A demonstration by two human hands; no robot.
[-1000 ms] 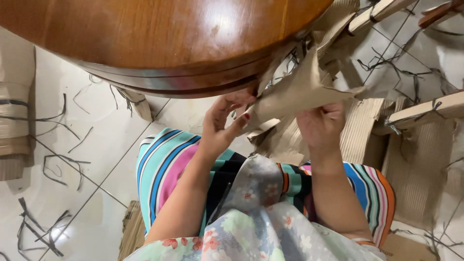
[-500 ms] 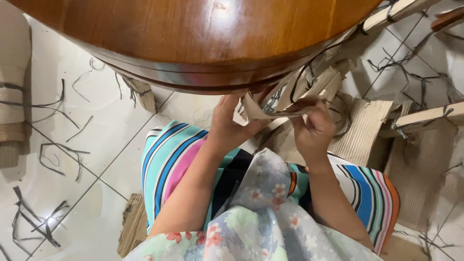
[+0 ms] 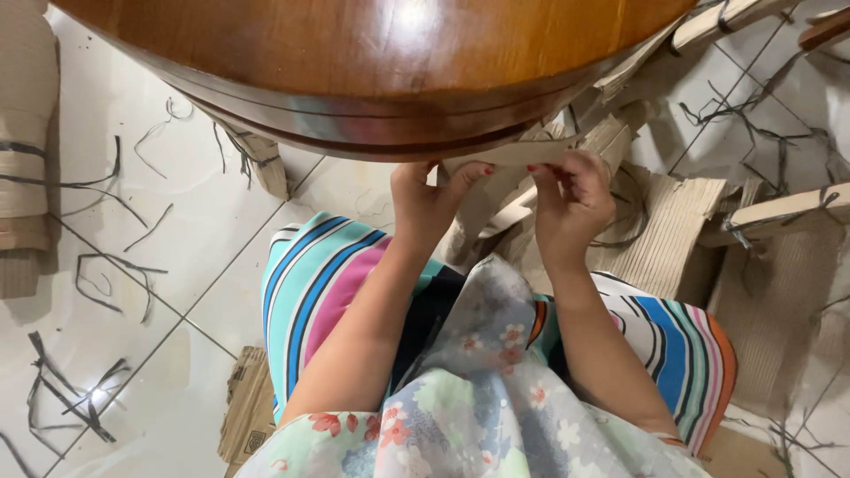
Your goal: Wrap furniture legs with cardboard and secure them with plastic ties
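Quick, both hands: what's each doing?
Left hand: closed, pinching the flat brown cardboard strip.
Right hand: closed, pinching the same strip.

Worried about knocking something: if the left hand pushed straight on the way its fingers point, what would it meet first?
Probably the underside edge of the round wooden table. The left hand points up-frame, holding the cardboard strip with the right hand just below that rim, though the depth between them is unclear.

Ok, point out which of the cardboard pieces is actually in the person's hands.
It is the pale flat cardboard strip just under the wooden table edge, pinched by the left hand and right hand. The other pieces lie on the floor.
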